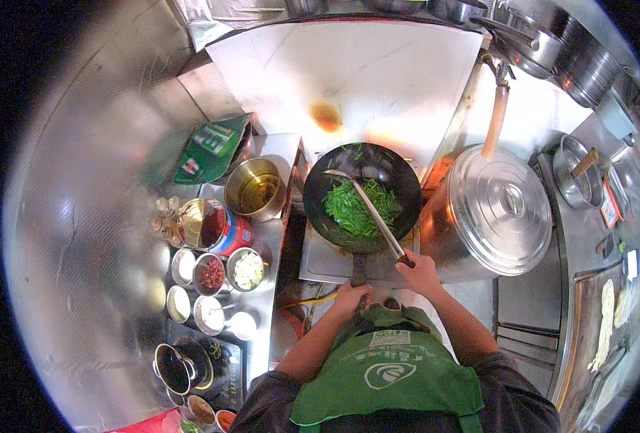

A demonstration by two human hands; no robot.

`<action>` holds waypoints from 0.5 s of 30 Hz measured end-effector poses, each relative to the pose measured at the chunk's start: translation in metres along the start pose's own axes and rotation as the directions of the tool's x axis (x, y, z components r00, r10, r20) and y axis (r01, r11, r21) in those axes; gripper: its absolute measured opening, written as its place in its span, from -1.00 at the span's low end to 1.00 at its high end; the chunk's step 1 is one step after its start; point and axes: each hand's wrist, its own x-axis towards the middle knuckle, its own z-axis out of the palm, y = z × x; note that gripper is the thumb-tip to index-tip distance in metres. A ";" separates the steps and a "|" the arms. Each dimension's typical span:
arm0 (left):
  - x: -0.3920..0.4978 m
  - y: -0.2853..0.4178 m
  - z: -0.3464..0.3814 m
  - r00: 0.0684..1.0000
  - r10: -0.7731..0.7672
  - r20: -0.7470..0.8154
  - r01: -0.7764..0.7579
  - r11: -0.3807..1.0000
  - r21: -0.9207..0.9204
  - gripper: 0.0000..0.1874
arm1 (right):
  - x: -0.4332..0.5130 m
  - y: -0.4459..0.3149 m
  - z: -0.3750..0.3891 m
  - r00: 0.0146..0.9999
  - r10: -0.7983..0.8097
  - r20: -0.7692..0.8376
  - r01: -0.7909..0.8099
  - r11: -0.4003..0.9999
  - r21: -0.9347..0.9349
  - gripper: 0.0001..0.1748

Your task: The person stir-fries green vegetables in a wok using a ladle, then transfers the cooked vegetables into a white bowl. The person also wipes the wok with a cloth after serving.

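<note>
A dark wok (320,216) stands on a stove in front of me, with chopped green vegetables (360,208) heaped in its middle and a few pieces scattered up its far wall. My left hand (352,297) is closed round the wok's handle, near my green apron. My right hand (420,272) grips the dark end of a long metal ladle or spatula (377,216). Its shaft crosses over the greens, and its head lies near the wok's left inner wall. Whether the head is a bowl or a blade is hard to tell.
To the right stands a large lidded metal pot (488,238). Left are a pot of oil (255,187), a red and blue can (233,233), small bowls of ingredients (210,274) and an induction cooker (228,368). A white panel (352,70) rises behind the stove.
</note>
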 end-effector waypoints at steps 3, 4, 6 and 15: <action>-0.006 0.003 0.004 0.999 0.013 -0.045 -0.013 1.000 -0.004 -0.80 | 0.006 0.000 0.004 0.994 0.046 -0.103 -0.038 0.996 0.075 -0.46; -0.007 0.004 0.005 0.999 0.004 -0.035 -0.005 1.000 -0.004 -0.81 | 0.015 -0.003 0.006 0.989 -0.004 -0.148 0.016 0.997 0.082 -0.48; -0.009 0.007 0.005 0.999 -0.008 -0.035 0.008 1.000 0.006 -0.81 | 0.029 -0.013 0.011 0.987 -0.012 -0.158 0.034 0.990 0.135 -0.51; -0.013 0.012 0.007 1.000 -0.013 -0.015 0.014 0.995 0.099 -0.83 | -0.018 -0.015 -0.033 0.990 -0.124 0.071 0.127 0.991 -0.043 -0.62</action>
